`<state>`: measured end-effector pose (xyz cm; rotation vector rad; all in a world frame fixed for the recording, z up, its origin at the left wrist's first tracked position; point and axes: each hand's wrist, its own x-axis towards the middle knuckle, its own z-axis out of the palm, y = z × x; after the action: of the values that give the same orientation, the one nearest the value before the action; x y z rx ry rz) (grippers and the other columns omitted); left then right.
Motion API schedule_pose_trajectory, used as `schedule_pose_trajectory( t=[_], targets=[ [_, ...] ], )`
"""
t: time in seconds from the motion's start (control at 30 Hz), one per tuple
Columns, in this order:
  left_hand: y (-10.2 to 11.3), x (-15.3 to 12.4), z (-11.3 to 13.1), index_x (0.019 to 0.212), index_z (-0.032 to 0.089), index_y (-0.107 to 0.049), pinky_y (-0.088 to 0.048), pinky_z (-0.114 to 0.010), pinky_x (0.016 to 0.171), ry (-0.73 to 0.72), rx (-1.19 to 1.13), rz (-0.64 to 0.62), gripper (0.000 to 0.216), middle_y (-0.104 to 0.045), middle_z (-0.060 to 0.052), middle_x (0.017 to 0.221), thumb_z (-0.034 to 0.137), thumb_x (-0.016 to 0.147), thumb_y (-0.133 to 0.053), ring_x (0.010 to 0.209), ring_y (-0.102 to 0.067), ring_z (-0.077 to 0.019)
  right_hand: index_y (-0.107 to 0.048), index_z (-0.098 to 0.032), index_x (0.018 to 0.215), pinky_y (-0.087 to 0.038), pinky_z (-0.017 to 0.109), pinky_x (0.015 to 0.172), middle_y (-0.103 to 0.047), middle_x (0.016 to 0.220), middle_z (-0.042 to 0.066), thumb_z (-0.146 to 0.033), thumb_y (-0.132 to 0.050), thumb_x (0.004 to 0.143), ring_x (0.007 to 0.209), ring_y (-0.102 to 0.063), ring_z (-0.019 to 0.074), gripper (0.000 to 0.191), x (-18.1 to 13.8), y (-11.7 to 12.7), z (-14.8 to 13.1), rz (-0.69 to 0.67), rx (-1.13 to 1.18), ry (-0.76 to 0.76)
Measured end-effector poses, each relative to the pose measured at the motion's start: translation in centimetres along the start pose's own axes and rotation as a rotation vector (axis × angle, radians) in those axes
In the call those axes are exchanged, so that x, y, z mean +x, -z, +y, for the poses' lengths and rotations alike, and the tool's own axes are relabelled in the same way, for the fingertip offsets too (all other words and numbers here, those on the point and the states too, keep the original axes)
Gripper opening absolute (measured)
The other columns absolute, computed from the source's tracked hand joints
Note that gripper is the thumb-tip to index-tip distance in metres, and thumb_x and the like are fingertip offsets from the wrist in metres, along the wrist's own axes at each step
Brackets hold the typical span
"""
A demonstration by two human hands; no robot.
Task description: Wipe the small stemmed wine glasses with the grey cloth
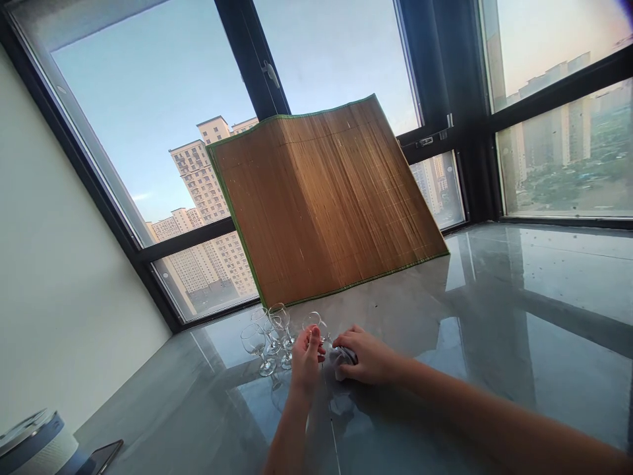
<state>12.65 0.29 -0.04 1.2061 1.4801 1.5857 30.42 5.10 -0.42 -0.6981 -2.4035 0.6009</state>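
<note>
My left hand [307, 353] is closed, thumb uppermost, at a clear stemmed wine glass [312, 320]. The bowl shows above the fingers, which hide much of the stem. Close by on the right, my right hand [366, 356] is curled around a crumpled grey cloth [341, 361] near the glass, low over the grey surface. Several more clear wine glasses [253, 340] stand upright in a cluster just left of my left hand, overlapping one another.
A brown woven mat [326, 204] with green edging leans against the window behind the glasses. The glossy grey tabletop [459, 402] reflects the windows. At the lower left are a white and blue container [42, 445] and a dark phone [105, 456] beside a white wall [64, 231].
</note>
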Motion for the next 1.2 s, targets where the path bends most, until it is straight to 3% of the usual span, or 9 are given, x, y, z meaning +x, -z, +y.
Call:
schedule_pose_trajectory(
  t=[0.23, 0.37, 0.57, 1.2],
  targets=[
    [-0.05, -0.20, 0.14, 0.099, 0.016, -0.065, -0.047, -0.024, 0.061, -0.001, -0.016, -0.001, 0.066, -0.057, -0.001, 0.078, 0.077, 0.074, -0.059, 0.066, -0.054, -0.0116, -0.068, -0.018, 0.117, -0.040, 0.040, 0.105, -0.069, 0.115, 0.011, -0.042, -0.068, 0.077, 0.115, -0.057, 0.0304, 0.047, -0.17, 0.01, -0.09, -0.016, -0.044, 0.092],
    [0.09, 0.11, -0.20, 0.094, 0.016, -0.064, -0.047, -0.025, 0.061, -0.007, -0.002, 0.023, 0.066, -0.057, -0.001, 0.078, 0.078, 0.074, -0.059, 0.064, -0.054, -0.0115, -0.065, -0.017, 0.121, -0.044, 0.037, 0.101, -0.065, 0.121, 0.012, -0.044, -0.067, 0.078, 0.115, -0.058, 0.0293, 0.050, -0.36, 0.05, -0.03, -0.052, -0.024, 0.096],
    [0.15, 0.49, -0.56, 0.094, 0.016, -0.064, -0.045, -0.024, 0.054, 0.007, 0.043, 0.062, 0.069, -0.058, -0.001, 0.073, 0.081, 0.072, -0.057, 0.059, -0.053, -0.0118, -0.067, -0.017, 0.118, -0.031, 0.048, 0.114, -0.064, 0.127, 0.014, -0.048, -0.068, 0.079, 0.130, -0.048, 0.0345, 0.050, -0.28, -0.35, 0.20, -0.041, -0.091, 0.066],
    [-0.36, -0.12, -0.16, 0.099, 0.017, -0.064, -0.047, -0.024, 0.058, -0.018, 0.002, 0.008, 0.068, -0.058, 0.000, 0.071, 0.078, 0.072, -0.061, 0.059, -0.055, -0.0117, -0.060, -0.019, 0.132, -0.029, 0.052, 0.115, -0.059, 0.136, 0.016, -0.052, -0.064, 0.082, 0.132, -0.048, 0.0337, 0.060, -0.27, -0.51, 0.79, -0.090, -0.125, 0.098]
  ],
)
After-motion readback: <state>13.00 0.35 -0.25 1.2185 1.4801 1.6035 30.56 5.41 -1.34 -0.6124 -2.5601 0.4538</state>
